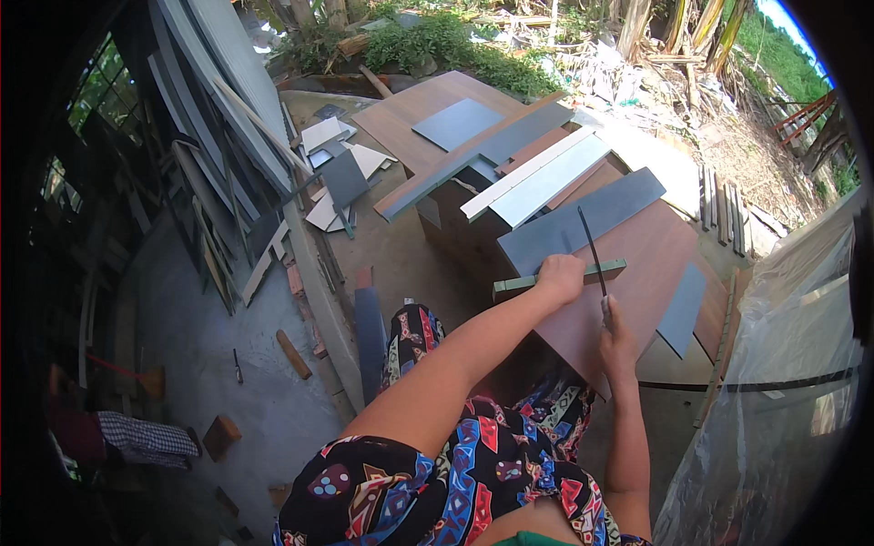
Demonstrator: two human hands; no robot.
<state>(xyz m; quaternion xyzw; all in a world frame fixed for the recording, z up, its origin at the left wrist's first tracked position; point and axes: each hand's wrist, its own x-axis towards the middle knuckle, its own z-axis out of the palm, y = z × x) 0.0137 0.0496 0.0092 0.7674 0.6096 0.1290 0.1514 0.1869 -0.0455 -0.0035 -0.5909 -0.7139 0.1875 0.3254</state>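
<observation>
My left hand [560, 276] is closed over a narrow wooden strip [516, 287] with a greenish edge, pressing it on a brown board [637, 246]. My right hand [619, 344] grips the handle of a long, thin dark blade [590, 238], seen nearly edge-on, which looks like a hand saw. The blade crosses the strip just right of my left hand, its tip pointing away from me. I cannot tell whether its edge is cutting into the strip. A grey-blue panel [592, 218] lies beyond the strip.
More panels and a white strip [537, 177] lie across the far boards. Offcuts [346, 182] are piled left of them, and tall boards [214, 91] lean behind. Clear plastic sheeting [774, 391] hangs at the right. Another person [137, 437] is at the lower left. A wood block [293, 355] lies on the floor.
</observation>
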